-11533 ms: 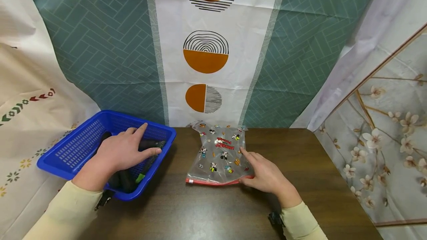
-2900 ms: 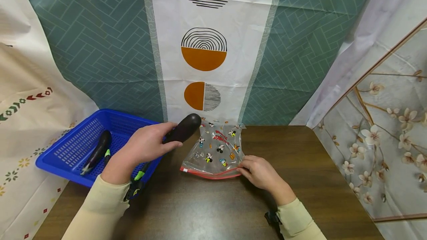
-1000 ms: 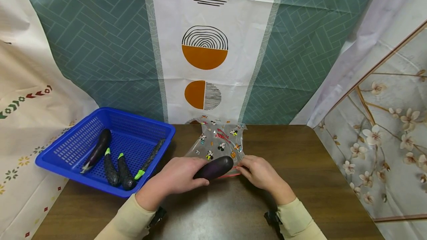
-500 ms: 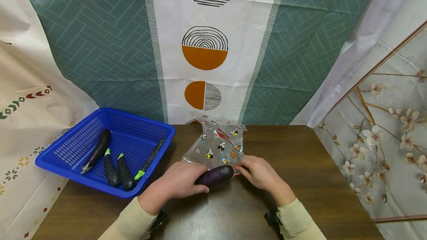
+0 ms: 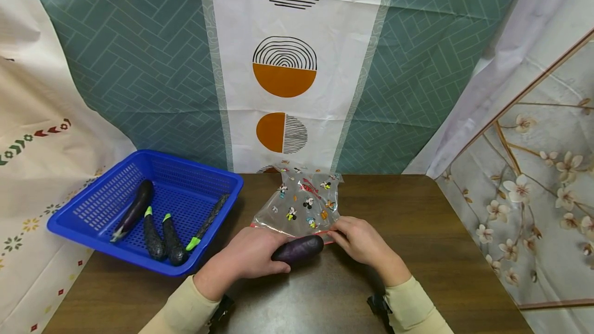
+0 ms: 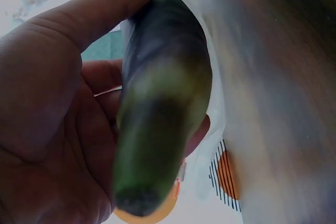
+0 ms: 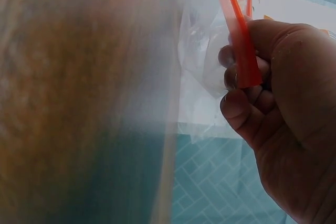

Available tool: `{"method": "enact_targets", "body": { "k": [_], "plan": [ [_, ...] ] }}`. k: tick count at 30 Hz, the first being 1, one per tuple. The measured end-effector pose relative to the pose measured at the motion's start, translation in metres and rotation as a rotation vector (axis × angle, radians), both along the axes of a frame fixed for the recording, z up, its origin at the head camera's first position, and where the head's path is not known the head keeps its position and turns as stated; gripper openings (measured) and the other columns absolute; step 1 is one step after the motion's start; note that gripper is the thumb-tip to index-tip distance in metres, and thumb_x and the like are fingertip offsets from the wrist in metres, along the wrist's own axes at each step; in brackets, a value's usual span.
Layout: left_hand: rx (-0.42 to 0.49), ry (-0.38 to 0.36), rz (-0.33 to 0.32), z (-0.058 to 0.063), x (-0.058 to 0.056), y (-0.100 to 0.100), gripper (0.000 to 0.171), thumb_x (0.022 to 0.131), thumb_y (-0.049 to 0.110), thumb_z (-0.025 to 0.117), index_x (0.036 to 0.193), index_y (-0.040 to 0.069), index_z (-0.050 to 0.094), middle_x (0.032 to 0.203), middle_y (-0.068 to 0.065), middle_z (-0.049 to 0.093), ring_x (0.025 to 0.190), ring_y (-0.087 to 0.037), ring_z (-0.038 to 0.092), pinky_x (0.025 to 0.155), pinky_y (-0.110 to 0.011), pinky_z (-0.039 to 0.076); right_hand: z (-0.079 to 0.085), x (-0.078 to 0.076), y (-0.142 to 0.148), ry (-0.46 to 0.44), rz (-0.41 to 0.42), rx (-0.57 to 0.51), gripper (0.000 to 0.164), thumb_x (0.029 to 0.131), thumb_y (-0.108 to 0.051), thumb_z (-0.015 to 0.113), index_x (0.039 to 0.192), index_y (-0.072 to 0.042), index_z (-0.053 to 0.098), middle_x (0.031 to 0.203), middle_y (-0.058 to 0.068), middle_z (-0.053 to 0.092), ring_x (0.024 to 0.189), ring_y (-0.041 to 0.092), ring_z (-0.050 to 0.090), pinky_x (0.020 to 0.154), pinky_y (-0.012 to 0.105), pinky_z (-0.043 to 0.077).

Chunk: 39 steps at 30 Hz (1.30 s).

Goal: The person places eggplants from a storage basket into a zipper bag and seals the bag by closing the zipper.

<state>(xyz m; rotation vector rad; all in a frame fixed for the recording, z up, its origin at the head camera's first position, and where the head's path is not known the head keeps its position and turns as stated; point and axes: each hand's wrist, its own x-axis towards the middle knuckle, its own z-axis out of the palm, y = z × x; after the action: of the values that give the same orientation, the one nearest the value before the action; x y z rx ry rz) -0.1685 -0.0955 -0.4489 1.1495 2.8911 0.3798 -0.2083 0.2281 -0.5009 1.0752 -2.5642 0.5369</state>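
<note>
My left hand (image 5: 248,256) holds a dark purple eggplant (image 5: 299,249) crosswise in front of the clear zip bag (image 5: 297,205) printed with cartoon figures. In the left wrist view, thumb and fingers wrap the eggplant (image 6: 163,103), its green stem end facing the camera. The bag lies on the table with its red zip edge toward me, partly hidden behind the eggplant. My right hand (image 5: 364,244) pinches the right end of that edge. Close up in the right wrist view, the red strip (image 7: 244,51) sits between thumb and fingers, its two sides parted.
A blue plastic basket (image 5: 102,241) stands at the left, holding another eggplant (image 5: 134,210) and several dark, bumpy, green-tipped vegetables (image 5: 174,241). Patterned cloth (image 5: 297,24) hangs behind the brown table (image 5: 394,200).
My left hand has taken the eggplant from the basket, carried it right to the bag's mouth and lowered it slightly. My right hand has gone from touching the bag's side to pinching its red edge.
</note>
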Motion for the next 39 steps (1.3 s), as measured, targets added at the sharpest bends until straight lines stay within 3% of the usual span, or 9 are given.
{"method": "enact_targets", "body": {
  "k": [22,29,39],
  "plan": [
    [0.033,-0.075,0.046,-0.0032,0.0004,0.0004,0.034,0.085,0.047,0.091,0.109,0.027,0.076,0.086,0.016,0.068,0.074,-0.011,0.063,0.064,-0.043,0.053,-0.0014,0.0002,-0.0008,0.015,0.025,-0.085,0.012,0.098,-0.011,0.087,0.097,-0.017,0.076,0.089,-0.01,0.068,0.078,0.006,0.06,0.071,0.033,0.058],
    [0.034,-0.108,0.101,-0.003,0.0014,-0.0004,0.033,0.088,0.048,0.089,0.107,0.025,0.076,0.088,0.013,0.069,0.078,-0.014,0.065,0.065,-0.043,0.052,-0.0005,0.0001,-0.0011,0.017,0.032,-0.118,0.013,0.098,-0.009,0.086,0.098,-0.017,0.076,0.089,-0.01,0.068,0.078,0.006,0.059,0.07,0.032,0.058],
    [0.047,-0.101,0.188,-0.0041,0.0036,-0.0025,0.031,0.088,0.045,0.088,0.084,0.023,0.065,0.07,0.013,0.056,0.061,-0.011,0.052,0.053,-0.038,0.043,0.0022,0.0008,-0.003,-0.002,0.033,-0.161,0.01,0.1,-0.012,0.085,0.099,-0.017,0.076,0.089,-0.012,0.063,0.078,0.006,0.055,0.07,0.029,0.055]
  ]
}}
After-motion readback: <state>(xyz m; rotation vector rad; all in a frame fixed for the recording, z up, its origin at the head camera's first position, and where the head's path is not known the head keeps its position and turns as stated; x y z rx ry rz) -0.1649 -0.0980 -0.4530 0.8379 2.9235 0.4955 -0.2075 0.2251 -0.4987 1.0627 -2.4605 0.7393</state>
